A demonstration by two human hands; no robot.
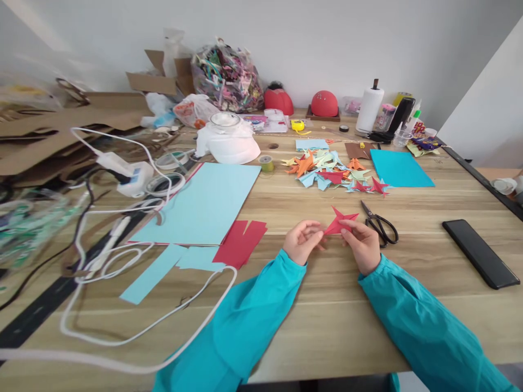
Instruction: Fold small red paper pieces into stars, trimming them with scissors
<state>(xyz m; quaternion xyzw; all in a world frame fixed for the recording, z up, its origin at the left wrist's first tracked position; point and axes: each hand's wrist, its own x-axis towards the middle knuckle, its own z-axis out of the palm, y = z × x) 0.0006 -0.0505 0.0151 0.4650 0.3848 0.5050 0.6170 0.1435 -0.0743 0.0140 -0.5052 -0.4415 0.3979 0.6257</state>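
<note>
Both of my hands hold a small red folded paper figure [340,222] just above the wooden table [310,305]. My left hand [301,242] pinches its left tip with curled fingers. My right hand [362,245] grips its right side between thumb and fingers. Both sleeves are teal. Black scissors [379,223] lie right beside my right hand. A pile of folded paper figures [333,171] in several colours sits farther back. A cut red paper sheet [240,242] lies to the left of my left hand.
A large light blue sheet [204,204] and blue strips lie at left, with white cables [122,305] and tape rolls. A teal sheet [400,169] lies at back right, a black phone [480,253] at right. Cardboard, bags, a paper towel roll [369,108] line the back.
</note>
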